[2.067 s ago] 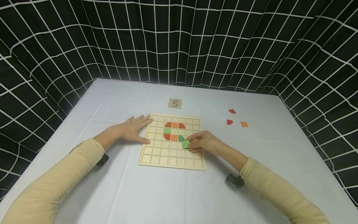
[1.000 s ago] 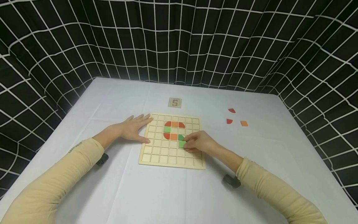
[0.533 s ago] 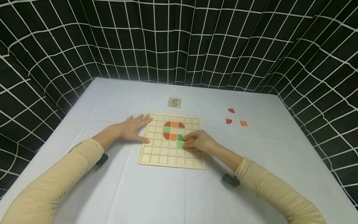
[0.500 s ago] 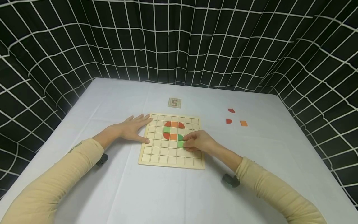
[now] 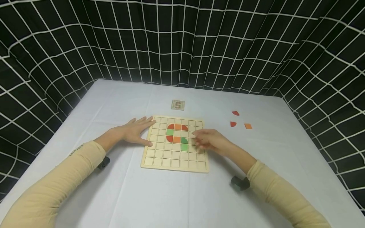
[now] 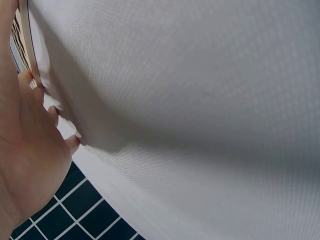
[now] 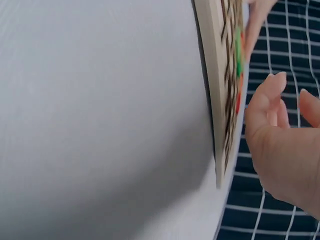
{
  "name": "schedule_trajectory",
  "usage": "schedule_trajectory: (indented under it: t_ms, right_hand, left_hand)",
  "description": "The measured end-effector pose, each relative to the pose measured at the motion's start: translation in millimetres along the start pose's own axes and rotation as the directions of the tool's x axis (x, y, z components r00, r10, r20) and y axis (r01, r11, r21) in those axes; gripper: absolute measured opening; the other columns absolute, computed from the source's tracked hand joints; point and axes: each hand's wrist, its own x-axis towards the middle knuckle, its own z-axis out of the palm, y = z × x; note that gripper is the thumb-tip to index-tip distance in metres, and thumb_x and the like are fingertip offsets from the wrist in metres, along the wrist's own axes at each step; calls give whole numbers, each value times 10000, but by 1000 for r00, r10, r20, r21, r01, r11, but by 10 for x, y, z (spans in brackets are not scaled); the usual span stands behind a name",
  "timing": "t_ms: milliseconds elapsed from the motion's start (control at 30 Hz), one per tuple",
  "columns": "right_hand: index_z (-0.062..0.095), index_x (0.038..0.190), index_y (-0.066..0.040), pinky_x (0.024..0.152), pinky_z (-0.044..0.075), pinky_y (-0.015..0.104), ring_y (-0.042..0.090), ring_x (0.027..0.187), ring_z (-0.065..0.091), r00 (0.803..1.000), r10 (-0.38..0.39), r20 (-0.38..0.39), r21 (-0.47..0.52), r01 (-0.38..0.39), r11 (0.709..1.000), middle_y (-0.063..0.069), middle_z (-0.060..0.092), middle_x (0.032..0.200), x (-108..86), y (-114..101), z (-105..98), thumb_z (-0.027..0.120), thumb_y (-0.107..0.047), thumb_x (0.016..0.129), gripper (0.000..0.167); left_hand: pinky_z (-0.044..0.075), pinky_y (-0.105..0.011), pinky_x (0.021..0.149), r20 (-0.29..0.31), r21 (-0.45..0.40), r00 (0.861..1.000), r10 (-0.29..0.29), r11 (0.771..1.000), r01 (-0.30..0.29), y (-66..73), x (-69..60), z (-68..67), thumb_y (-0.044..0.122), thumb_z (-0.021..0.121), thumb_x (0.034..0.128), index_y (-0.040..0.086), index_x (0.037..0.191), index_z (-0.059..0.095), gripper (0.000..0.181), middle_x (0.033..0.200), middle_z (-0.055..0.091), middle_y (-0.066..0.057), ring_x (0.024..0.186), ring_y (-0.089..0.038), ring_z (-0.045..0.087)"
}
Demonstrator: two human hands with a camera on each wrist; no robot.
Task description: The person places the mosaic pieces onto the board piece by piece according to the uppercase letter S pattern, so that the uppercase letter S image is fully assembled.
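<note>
A square wooden grid board point(image 5: 167, 162) lies flat on the white table. Red, orange and green tiles fill some of its cells in a curved shape; the lowest is a light green square tile point(image 5: 184, 147), just under a dark green quarter-round tile point(image 5: 184, 140). My left hand point(image 5: 134, 131) rests at the board's left edge, fingers spread and touching its rim. Over the right part of the board hovers my right hand point(image 5: 212, 140), apart from the tiles. In the right wrist view its thumb and fingers point(image 7: 270, 97) are loosely bent, with nothing between them.
Two red quarter-round tiles point(image 5: 233, 124) and an orange square tile point(image 5: 248, 126) lie on the table to the right. A small pattern card point(image 5: 178, 105) sits behind the board. Black curtains with a white grid point(image 5: 176, 41) surround the table's back and sides.
My right hand set the light green square tile into a cell below the dark green one, let go, and lifted off to the right. The left hand stayed in place.
</note>
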Motion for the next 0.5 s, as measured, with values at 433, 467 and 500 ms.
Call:
schedule_trajectory:
  t_ms: [433,467,500]
  right_hand:
    - [410,1380,17,960,458,315,172,992,607,991,-112,-80,242,128,962,106,581,1127,-10,-131,-512,512,-144,992,433]
    - [436,1351,-3,983,439,327,171,1001,606,989,-125,-82,258,142,956,89,586,1117,-9,-134,-559,511,-164,996,397]
    - [459,1319,-23,1011,413,344,172,1006,606,987,-139,-83,281,157,947,88,586,1123,-11,-139,-605,510,-189,999,364]
  left_hand:
    - [-9,-596,1100,0,-3,1000,-4,1000,4,-8,1,10,703,587,782,139,1543,126,1054,1590,8,-82,1429,-351,16]
    - [-6,-596,1101,-1,-4,1000,-4,1000,4,-6,1,10,704,588,781,140,1543,129,1053,1590,10,-83,1429,-351,18]
    - [-5,-595,1101,-3,-4,1000,-4,1000,4,-3,0,8,704,589,779,141,1543,132,1053,1590,12,-84,1429,-351,20]
